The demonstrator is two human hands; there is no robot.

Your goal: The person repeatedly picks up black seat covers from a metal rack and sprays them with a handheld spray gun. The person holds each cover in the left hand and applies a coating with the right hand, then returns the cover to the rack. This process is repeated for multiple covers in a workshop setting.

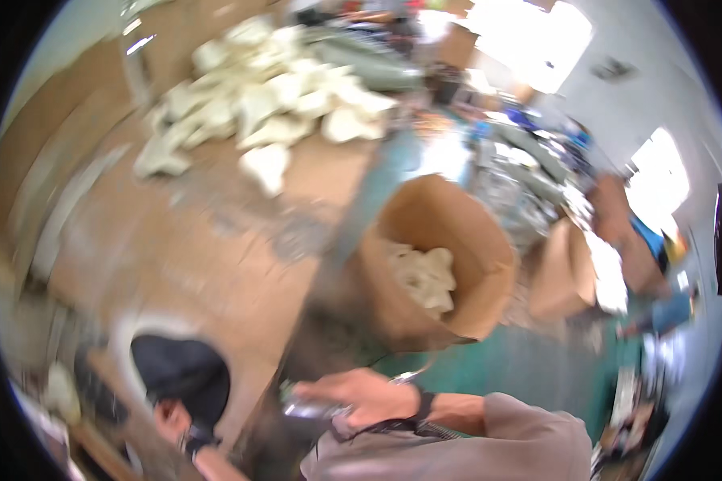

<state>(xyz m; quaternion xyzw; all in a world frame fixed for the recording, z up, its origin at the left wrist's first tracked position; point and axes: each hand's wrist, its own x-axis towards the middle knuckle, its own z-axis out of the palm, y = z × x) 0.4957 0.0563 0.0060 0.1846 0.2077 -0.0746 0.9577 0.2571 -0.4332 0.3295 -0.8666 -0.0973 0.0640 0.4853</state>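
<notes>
Motion blurs the picture. At the lower left my left hand, closed at the edge of a rounded black piece, holds it over the brown work surface. A pale, whitish band surrounds that piece; I cannot make out whether it belongs to it. To the right, my right hand is wrapped round a silvery metal tool with a small green spot at its end. The tool's kind is too smeared to tell. Each wrist has a dark band.
Cream-coloured moulded pieces lie heaped at the far end of the cardboard-covered table. Right of the table, an open cardboard box holds several similar pieces. Another carton and clear plastic bags stand beyond; a person is at the far right.
</notes>
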